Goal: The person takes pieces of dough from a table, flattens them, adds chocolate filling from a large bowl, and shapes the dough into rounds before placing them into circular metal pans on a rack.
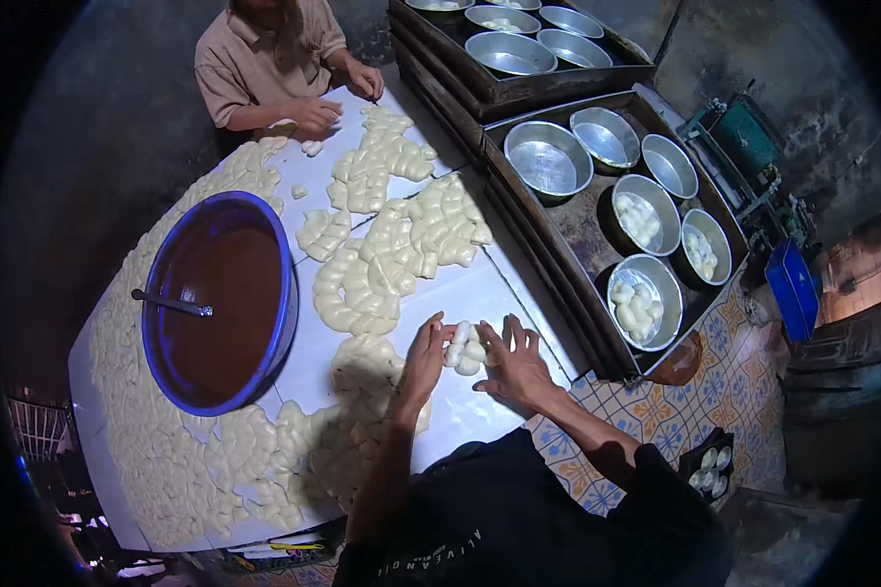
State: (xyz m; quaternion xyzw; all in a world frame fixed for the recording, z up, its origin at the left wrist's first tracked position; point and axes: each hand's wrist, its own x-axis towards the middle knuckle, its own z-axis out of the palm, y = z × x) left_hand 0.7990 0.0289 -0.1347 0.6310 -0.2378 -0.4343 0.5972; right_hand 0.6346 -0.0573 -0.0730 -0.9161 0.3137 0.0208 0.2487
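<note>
A small cluster of smooth, pale dough pieces (468,348) lies on the white tabletop near the front edge. My left hand (424,364) grips the cluster from the left, its fingertips against the dough. From the right, my right hand (522,368) holds the same cluster, fingers partly spread and touching its side. Left of and beyond my hands, many flattened dough pieces (362,284) lie joined in rows. A blue basin (289,333) of brown filling, with a metal-handled utensil (171,303) across its left rim, stands on the table.
At right, a dark tray (597,230) holds round metal pans; some contain dough pieces (636,311). Another tray (519,95) of pans is behind it. Across the table a person's hands (318,114) work at dough. A blue crate (791,291) and green machine (744,132) stand farther right.
</note>
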